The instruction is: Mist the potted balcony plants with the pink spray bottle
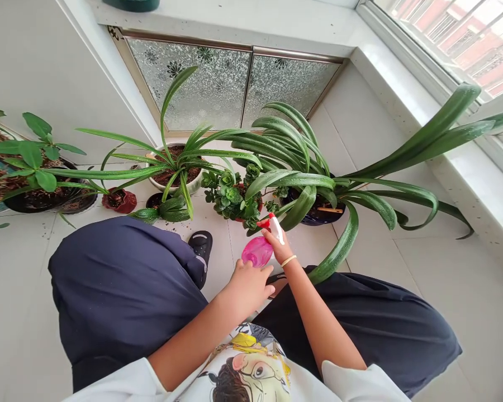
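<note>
My right hand (277, 243) is wrapped around the neck and trigger of a spray bottle with a red and white head (277, 230) and a clear pink body (257, 251). The bottle is tilted, its base toward me and its nozzle toward the plants. Close against the base is my left hand (251, 281), back up, with fingers apart; whether it bears any weight I cannot tell. Just beyond the nozzle grows a small rosette-leaved succulent (230, 195) in a reddish pot. Long strap leaves of a large potted plant (302, 178) arch over its right side.
A spider-like long-leaved plant (174, 162) stands in a white pot to the left. Beside it are a small red pot (119, 200) and a leafy plant (36, 151). Behind are frosted cabinet doors (193, 84); a window ledge (456, 162) runs along the right.
</note>
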The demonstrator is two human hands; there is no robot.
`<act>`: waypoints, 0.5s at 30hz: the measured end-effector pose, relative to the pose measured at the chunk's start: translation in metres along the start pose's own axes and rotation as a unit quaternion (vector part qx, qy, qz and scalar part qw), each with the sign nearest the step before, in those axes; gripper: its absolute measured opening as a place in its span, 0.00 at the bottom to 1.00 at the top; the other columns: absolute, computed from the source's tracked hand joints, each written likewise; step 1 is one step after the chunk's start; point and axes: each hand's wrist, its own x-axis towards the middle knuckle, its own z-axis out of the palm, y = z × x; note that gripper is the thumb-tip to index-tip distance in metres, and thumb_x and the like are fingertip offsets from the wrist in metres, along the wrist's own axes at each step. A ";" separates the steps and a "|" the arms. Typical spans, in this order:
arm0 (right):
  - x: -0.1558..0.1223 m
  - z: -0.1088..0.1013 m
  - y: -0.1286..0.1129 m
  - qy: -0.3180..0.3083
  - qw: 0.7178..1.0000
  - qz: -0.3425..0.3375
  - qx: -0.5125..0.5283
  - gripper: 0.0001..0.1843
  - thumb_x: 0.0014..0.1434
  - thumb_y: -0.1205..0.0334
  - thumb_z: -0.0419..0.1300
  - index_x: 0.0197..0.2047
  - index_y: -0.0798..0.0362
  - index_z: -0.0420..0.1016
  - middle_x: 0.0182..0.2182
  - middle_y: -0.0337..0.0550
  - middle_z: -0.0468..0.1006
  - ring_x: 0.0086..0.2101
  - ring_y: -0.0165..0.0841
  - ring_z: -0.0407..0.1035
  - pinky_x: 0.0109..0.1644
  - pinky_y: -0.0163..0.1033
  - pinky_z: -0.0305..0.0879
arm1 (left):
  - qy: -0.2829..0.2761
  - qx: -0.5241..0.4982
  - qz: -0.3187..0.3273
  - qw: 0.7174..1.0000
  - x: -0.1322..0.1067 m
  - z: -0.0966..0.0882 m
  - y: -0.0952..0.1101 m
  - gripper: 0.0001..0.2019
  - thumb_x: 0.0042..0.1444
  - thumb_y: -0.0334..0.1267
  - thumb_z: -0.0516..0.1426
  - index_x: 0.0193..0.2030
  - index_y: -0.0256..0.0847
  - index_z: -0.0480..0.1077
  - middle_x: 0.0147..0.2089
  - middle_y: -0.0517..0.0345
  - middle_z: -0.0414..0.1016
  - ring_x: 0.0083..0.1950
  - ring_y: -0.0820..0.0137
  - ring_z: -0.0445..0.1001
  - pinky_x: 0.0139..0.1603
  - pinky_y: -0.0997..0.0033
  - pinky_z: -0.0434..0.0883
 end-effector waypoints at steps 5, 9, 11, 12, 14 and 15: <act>-0.001 0.007 0.007 0.061 0.994 0.078 0.038 0.21 0.54 0.41 0.63 0.34 0.52 0.71 0.29 0.41 0.76 0.33 0.34 0.71 0.43 0.42 0.67 | -0.020 -0.049 0.074 0.996 -0.001 0.007 0.000 0.25 0.64 0.46 0.52 0.65 0.43 0.67 0.53 0.42 0.79 0.57 0.47 0.74 0.61 0.46 0.64; -0.002 0.011 0.013 0.092 0.990 0.107 0.029 0.22 0.52 0.41 0.65 0.33 0.52 0.71 0.27 0.40 0.74 0.30 0.33 0.68 0.37 0.40 0.64 | -0.026 -0.065 0.107 0.992 -0.002 0.012 0.007 0.27 0.63 0.46 0.51 0.68 0.44 0.64 0.54 0.44 0.79 0.56 0.48 0.74 0.59 0.47 0.66; -0.003 0.011 0.012 0.076 0.993 0.091 0.020 0.22 0.52 0.41 0.65 0.37 0.51 0.73 0.32 0.42 0.77 0.34 0.35 0.70 0.38 0.40 0.64 | -0.020 -0.047 0.077 0.996 0.000 0.010 0.010 0.26 0.63 0.47 0.51 0.65 0.40 0.68 0.55 0.40 0.78 0.58 0.46 0.74 0.60 0.46 0.65; -0.003 0.010 0.011 0.063 0.995 0.079 0.010 0.22 0.52 0.41 0.66 0.38 0.51 0.73 0.35 0.43 0.78 0.37 0.37 0.70 0.39 0.41 0.64 | -0.024 -0.041 0.043 0.998 0.003 0.007 0.010 0.25 0.63 0.48 0.51 0.61 0.36 0.71 0.53 0.37 0.79 0.57 0.45 0.74 0.59 0.46 0.65; -0.003 0.009 0.009 0.056 0.996 0.066 0.009 0.21 0.52 0.41 0.67 0.38 0.50 0.74 0.37 0.43 0.78 0.39 0.38 0.70 0.42 0.42 0.64 | -0.033 -0.054 -0.052 0.997 0.013 0.000 0.001 0.24 0.64 0.50 0.49 0.49 0.32 0.77 0.49 0.32 0.79 0.54 0.44 0.76 0.56 0.48 0.67; -0.003 0.008 0.007 0.065 0.995 0.067 0.025 0.21 0.52 0.41 0.67 0.38 0.50 0.73 0.36 0.43 0.77 0.39 0.38 0.70 0.43 0.42 0.65 | -0.038 -0.077 -0.109 0.990 0.021 -0.002 -0.007 0.24 0.64 0.49 0.48 0.44 0.32 0.78 0.47 0.32 0.80 0.53 0.44 0.76 0.54 0.49 0.68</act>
